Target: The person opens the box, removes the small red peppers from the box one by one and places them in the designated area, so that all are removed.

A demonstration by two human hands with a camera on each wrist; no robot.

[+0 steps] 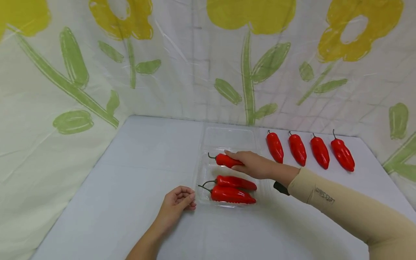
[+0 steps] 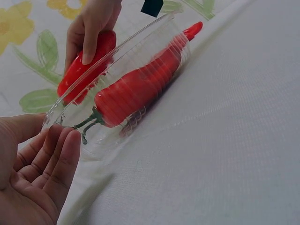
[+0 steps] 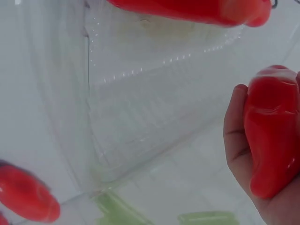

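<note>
A clear plastic clamshell box (image 1: 203,169) lies unfolded on the white table. Two red peppers (image 1: 232,194) with green stems rest side by side in its near part. My right hand (image 1: 251,164) grips a third red pepper (image 3: 274,131) over the far part of the box, its stem pointing left in the head view. At the box's left rim is my left hand (image 1: 178,202); in the left wrist view its thumb and fingers (image 2: 65,154) pinch the corner of the rim.
Several more red peppers (image 1: 319,151) lie in a row at the back right of the table. The box's lid (image 1: 230,136) reaches back to the flower-patterned curtain (image 1: 175,72). A dark device (image 1: 281,187) sits at the right wrist.
</note>
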